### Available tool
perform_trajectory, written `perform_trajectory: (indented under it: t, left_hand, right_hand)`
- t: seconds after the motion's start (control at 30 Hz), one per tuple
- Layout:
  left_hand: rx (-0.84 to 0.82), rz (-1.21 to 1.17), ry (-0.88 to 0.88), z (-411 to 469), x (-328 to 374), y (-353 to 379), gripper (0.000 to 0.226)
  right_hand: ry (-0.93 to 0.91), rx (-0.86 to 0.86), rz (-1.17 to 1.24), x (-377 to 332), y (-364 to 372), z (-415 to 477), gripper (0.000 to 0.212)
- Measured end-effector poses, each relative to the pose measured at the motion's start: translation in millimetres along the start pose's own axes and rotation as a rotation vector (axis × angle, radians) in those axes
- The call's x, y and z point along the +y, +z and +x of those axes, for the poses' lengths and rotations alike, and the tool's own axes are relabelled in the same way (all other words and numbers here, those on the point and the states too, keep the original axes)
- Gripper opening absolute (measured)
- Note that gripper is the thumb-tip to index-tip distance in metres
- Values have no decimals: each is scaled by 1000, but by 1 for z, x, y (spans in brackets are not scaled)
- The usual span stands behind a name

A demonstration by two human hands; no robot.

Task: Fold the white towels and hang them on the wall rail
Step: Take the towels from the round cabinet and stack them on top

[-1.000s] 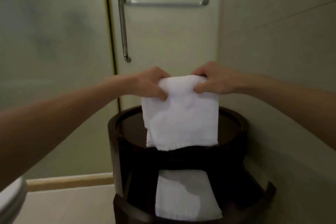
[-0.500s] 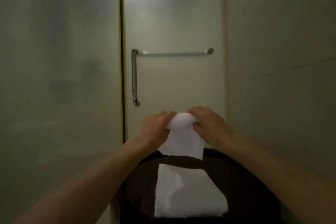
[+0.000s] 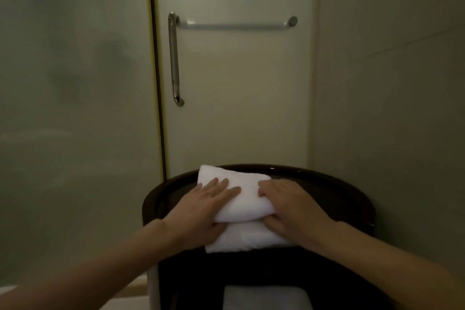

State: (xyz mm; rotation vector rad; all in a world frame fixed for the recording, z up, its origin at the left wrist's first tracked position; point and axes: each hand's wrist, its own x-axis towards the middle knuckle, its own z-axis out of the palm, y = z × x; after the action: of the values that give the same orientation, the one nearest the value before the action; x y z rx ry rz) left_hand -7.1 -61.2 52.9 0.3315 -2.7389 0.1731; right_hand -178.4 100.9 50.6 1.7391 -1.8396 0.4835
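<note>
A folded white towel (image 3: 241,195) lies on top of a second folded white towel (image 3: 249,238) on the round top of a dark wooden stand (image 3: 327,184). My left hand (image 3: 201,205) lies flat on the upper towel's left part, fingers straight. At the towel's right end my right hand (image 3: 289,205) holds it, fingers over the top and thumb tucked under the fold. The horizontal rail (image 3: 236,25) sits on the door panel above and behind the stand, with nothing hanging on it.
A vertical metal handle (image 3: 173,58) runs down from the rail's left end. Frosted glass fills the left, a plain wall the right. A third white towel (image 3: 266,297) lies on the stand's lower shelf.
Both hands held the towel up in the air by its top edge. Now it lies folded on the other towel on the stand, with both hands lowered onto it.
</note>
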Motion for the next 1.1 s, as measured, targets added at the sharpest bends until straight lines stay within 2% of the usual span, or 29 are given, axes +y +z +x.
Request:
perform_trajectory:
  t: [0.1,0.33,0.6,0.77,0.9,1.1]
  left_hand:
    - [-62,-9,4,-6,6,-6,85]
    - [-143,59,-41,-11,18,-4,93]
    - [-136,177,4,-13,24,-22,98]
    - [-41,110,89,-21,39,-30,88]
    - [93,-46,274,-37,57,-35,61]
    - [-48,-173,345,-59,81,-24,43]
  right_hand:
    - [4,-66,41,-5,-5,-5,47]
    - [-33,-192,-102,-9,-6,-19,57]
    - [-38,-202,-178,-15,-24,-19,58]
    - [-84,-188,-182,-20,-35,-27,50]
    - [-129,-155,-169,-27,-40,-45,49]
    - [-182,-243,-88,-31,-42,-78,37]
